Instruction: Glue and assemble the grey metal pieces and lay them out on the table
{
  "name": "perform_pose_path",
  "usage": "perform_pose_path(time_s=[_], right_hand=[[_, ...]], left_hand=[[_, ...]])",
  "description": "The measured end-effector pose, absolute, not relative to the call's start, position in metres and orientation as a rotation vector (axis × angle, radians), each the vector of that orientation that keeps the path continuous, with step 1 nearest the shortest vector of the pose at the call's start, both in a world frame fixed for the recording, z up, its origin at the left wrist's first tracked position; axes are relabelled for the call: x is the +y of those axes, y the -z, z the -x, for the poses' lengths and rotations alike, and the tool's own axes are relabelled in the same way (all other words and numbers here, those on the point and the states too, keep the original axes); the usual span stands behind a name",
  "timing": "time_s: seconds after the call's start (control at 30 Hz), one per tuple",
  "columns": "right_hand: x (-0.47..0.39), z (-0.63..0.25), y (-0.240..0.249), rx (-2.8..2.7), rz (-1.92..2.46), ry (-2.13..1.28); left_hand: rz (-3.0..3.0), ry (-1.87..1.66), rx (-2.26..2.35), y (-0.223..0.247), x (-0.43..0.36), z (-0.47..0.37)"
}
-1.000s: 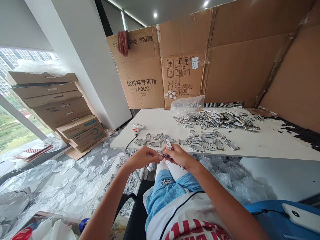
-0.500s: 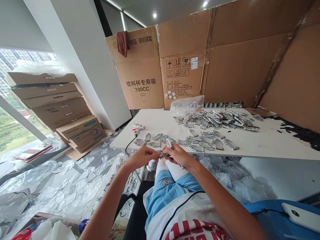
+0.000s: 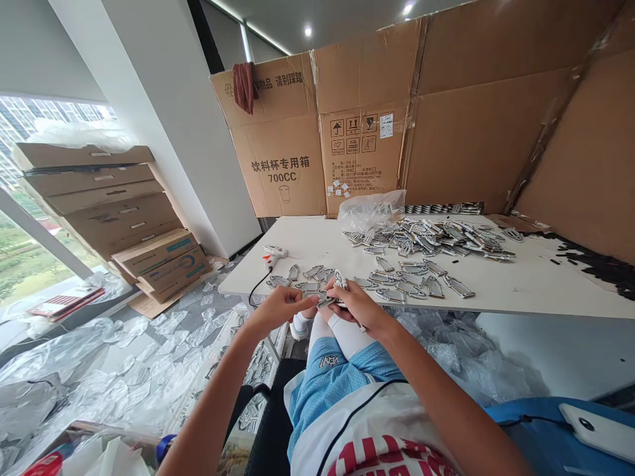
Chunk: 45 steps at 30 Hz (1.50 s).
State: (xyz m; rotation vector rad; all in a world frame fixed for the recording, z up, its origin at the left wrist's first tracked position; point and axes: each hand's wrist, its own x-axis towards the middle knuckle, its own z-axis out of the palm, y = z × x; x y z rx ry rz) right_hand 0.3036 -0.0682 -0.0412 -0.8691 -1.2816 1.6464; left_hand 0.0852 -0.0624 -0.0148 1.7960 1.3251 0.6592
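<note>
Just past the table's front edge, my right hand (image 3: 358, 303) is closed round several silvery metal pieces; one upright piece (image 3: 339, 280) sticks up from its fingers. My left hand (image 3: 284, 305) is closed, its thumb and fingertips pinching the left end of another metal piece (image 3: 323, 299) that lies between both hands. Flat grey-and-silver frames (image 3: 409, 288) lie loose on the white table (image 3: 307, 248) beyond the hands. A larger heap of them (image 3: 436, 237) is farther back to the right.
A white glue gun (image 3: 274, 252) with a black cord lies at the table's left. Clear plastic (image 3: 372, 210) sits by the heap. Tall cardboard (image 3: 367, 86) walls the back. Black pieces (image 3: 605, 264) lie far right. Plastic bags (image 3: 124, 370) cover the floor.
The upright piece in my right hand stands slightly farther right and shows more of its face. My left fingers have shifted slightly. A white shoe shows more below the table.
</note>
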Motion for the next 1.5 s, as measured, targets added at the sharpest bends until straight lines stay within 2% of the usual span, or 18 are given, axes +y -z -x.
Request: perform_pose_path(time_s=[0.3, 0.53, 0.7, 1.17, 1.5], right_hand=[[-0.074, -0.302, 0.037, -1.348, 0.854, -1.62], [-0.077, -0.305, 0.038, -1.686, 0.872, -1.044], [-0.083, -0.311, 0.031, -2.036, 0.848, -0.819], [-0.068, -0.324, 0.036, -2.129, 0.81, -0.767], [-0.043, -0.393, 0.038, -2.139, 1.195, -0.641]], left_hand=[[-1.791, -0.498, 1.089, 0.01, -0.062, -0.078], [-1.64, -0.584, 1.112, 0.018, -0.054, -0.071], [-1.573, -0.6, 1.057, 0.018, -0.055, -0.069], [-1.231, -0.657, 0.949, 0.035, -0.052, -0.085], [-0.78, -0.98, 0.794, 0.044, -0.038, -0.087]])
